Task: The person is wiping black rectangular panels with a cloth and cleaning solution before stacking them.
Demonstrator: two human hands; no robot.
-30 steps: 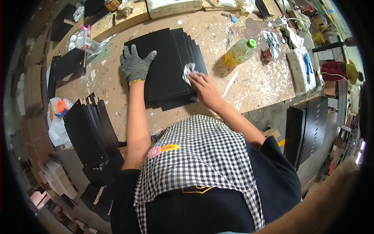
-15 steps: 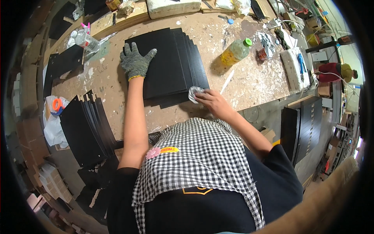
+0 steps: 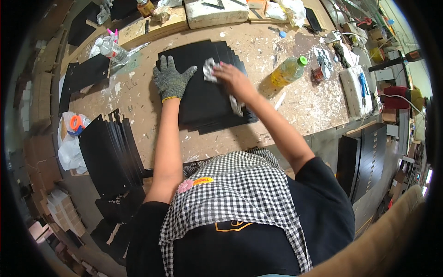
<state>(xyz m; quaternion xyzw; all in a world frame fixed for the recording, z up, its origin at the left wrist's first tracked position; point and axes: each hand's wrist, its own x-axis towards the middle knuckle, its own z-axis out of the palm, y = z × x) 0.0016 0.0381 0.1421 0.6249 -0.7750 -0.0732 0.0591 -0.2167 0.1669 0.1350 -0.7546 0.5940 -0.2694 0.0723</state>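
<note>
A stack of black panels [image 3: 198,104] lies on the workbench, its sheets fanned out a little toward the right. My left hand [image 3: 172,79], in a grey knit glove with a yellow cuff, rests flat on the top panel near its left edge, thumb and fingers spread. Bare, my right hand [image 3: 233,81] presses a crumpled grey-white rag [image 3: 210,70] onto the upper right part of that panel. One end of the rag hangs out below the palm. Motion blurs the fingers slightly.
Right of the stack stands a green-capped bottle of yellow liquid [image 3: 288,71]. A clear plastic bottle [image 3: 110,50] is at the bench's left. More black panels [image 3: 110,154] stand at the lower left. White-wrapped blocks [image 3: 217,14] line the far edge of the paint-spotted workbench [image 3: 318,111].
My right hand has carried the rag from the stack's near right corner up and left across the top panel. My left hand keeps its place on the panel; the whole view has shifted slightly.
</note>
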